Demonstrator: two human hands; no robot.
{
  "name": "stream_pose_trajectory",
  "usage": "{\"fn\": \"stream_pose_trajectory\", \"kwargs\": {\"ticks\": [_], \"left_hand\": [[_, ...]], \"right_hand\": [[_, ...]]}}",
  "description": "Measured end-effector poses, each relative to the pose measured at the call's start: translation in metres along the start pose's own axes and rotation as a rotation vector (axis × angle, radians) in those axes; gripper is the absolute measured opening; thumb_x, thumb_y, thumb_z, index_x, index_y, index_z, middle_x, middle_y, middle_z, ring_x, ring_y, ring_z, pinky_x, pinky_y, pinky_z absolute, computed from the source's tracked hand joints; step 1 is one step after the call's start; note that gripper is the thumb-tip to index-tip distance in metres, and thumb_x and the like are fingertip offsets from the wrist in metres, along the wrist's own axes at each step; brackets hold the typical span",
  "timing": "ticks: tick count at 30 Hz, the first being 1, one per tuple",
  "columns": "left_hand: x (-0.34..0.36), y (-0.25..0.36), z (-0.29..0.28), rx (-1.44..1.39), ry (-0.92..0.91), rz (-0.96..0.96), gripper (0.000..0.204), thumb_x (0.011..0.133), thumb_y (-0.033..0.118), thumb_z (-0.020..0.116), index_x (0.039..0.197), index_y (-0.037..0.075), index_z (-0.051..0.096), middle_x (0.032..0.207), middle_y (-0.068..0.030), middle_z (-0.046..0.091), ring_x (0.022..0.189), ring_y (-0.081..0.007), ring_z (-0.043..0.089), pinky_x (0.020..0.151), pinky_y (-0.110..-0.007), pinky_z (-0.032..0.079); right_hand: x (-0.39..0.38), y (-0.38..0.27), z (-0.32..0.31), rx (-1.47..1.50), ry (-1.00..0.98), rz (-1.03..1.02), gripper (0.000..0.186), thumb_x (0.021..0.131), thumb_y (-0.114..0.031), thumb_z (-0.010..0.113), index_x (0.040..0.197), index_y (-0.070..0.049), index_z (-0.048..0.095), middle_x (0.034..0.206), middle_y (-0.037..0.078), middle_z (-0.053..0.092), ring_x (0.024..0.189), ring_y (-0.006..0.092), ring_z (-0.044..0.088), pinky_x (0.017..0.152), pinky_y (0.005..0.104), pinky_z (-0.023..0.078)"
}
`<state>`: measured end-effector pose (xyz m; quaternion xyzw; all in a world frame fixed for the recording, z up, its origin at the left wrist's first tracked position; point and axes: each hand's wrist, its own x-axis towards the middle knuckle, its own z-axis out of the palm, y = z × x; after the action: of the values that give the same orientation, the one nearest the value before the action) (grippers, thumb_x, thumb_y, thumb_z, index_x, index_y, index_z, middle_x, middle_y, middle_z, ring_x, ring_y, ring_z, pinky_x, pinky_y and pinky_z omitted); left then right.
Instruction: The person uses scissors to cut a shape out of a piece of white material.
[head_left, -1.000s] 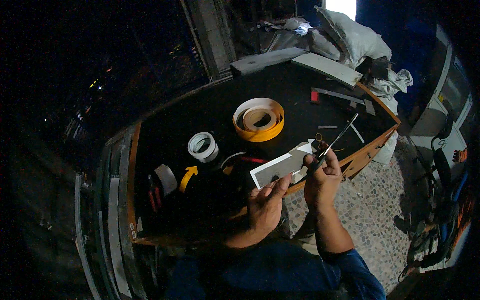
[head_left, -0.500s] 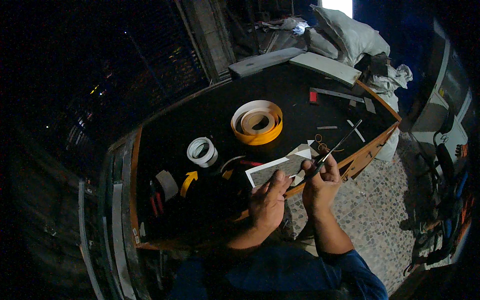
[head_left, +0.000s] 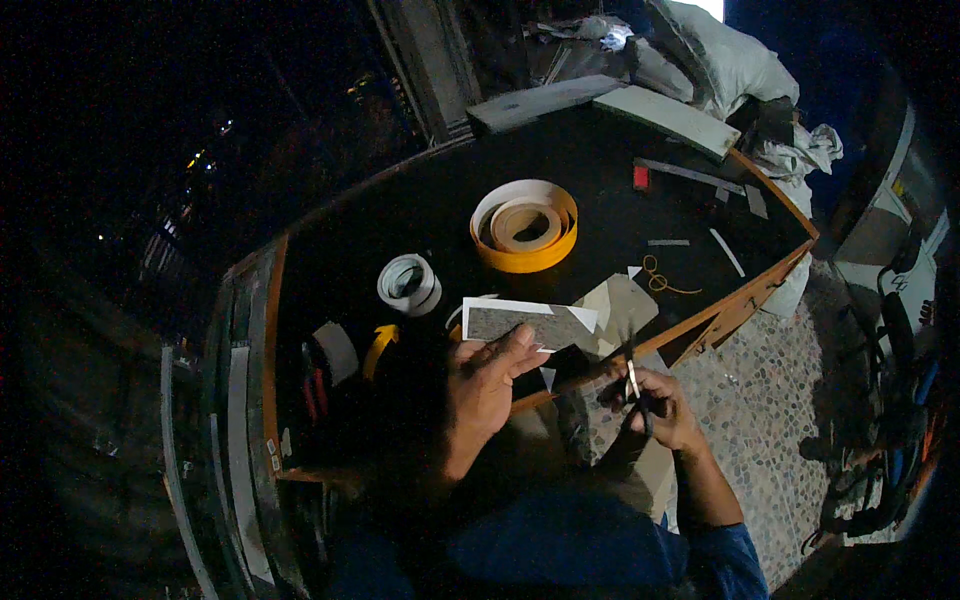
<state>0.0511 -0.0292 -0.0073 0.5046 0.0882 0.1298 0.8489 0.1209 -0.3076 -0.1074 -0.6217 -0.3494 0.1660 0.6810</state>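
My left hand (head_left: 488, 385) is closed on a grey rectangular piece with a white border (head_left: 490, 322), thumb on its top face. One end of that piece comes to a slanted white corner. Lower and to the right, my right hand (head_left: 664, 408) grips a pair of scissors (head_left: 633, 378) by the handles, with the blades pointing up and away and slightly blurred. The scissors are apart from the grey piece. A small white triangular scrap (head_left: 548, 379) shows just below the piece. Beyond the blades, a beige sheet (head_left: 622, 303) lies at the table edge.
On the dark table (head_left: 360, 240) stand a yellow-and-white tape roll (head_left: 525, 262) with a smaller roll inside, and a white roll (head_left: 425, 297). A metal square with a red end (head_left: 641, 178), white strips (head_left: 727, 252) and a yellow loop of cord (head_left: 657, 275) lie right. White sacks (head_left: 725, 65) are behind.
My hands have moved apart. The grey piece has shifted left and turned more level, while the scissors have come down and away from it. The small white scrap now shows below the piece.
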Motion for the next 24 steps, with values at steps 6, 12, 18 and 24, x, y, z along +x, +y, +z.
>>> {"fn": "stream_pose_trajectory", "kwargs": {"ticks": [6,12,18,24], "left_hand": [[-0.010,0.017,0.003,0.055,-0.042,-0.169,0.027,0.095,0.013,0.072,0.119,0.001,0.067,0.112,-0.0130,0.073,0.098,-0.0244,0.073,0.087,-0.041,0.063],[-0.013,0.014,-0.006,0.056,-0.036,-0.256,0.026,0.094,0.012,0.074,0.116,0.000,0.068,0.108,-0.0137,0.074,0.094,-0.0237,0.074,0.084,-0.039,0.064],[-0.019,0.016,-0.001,0.067,-0.048,-0.227,0.022,0.092,0.011,0.075,0.111,-0.001,0.071,0.103,-0.0135,0.075,0.090,-0.0230,0.075,0.083,-0.038,0.064],[-0.020,0.020,-0.002,0.064,-0.058,-0.232,0.022,0.093,0.011,0.075,0.111,-0.001,0.072,0.104,-0.0128,0.075,0.092,-0.0224,0.075,0.084,-0.037,0.064]], "right_hand": [[-0.003,-0.017,0.011,0.097,-0.226,0.070,0.070,0.079,-0.021,0.088,0.141,-0.001,0.061,0.139,0.012,0.067,0.127,0.0251,0.062,0.111,0.0396,0.042],[0.005,-0.018,0.018,0.109,-0.234,-0.031,0.074,0.079,-0.024,0.089,0.144,-0.003,0.060,0.141,0.013,0.065,0.131,0.0247,0.060,0.111,0.0391,0.042],[0.010,-0.023,0.014,0.102,-0.297,0.031,0.074,0.079,-0.027,0.089,0.143,-0.002,0.060,0.139,0.013,0.066,0.127,0.0232,0.062,0.109,0.0375,0.043],[0.011,-0.032,0.014,0.091,-0.305,0.071,0.073,0.078,-0.026,0.089,0.141,-0.002,0.061,0.135,0.013,0.069,0.120,0.0223,0.064,0.105,0.0364,0.046]]}}
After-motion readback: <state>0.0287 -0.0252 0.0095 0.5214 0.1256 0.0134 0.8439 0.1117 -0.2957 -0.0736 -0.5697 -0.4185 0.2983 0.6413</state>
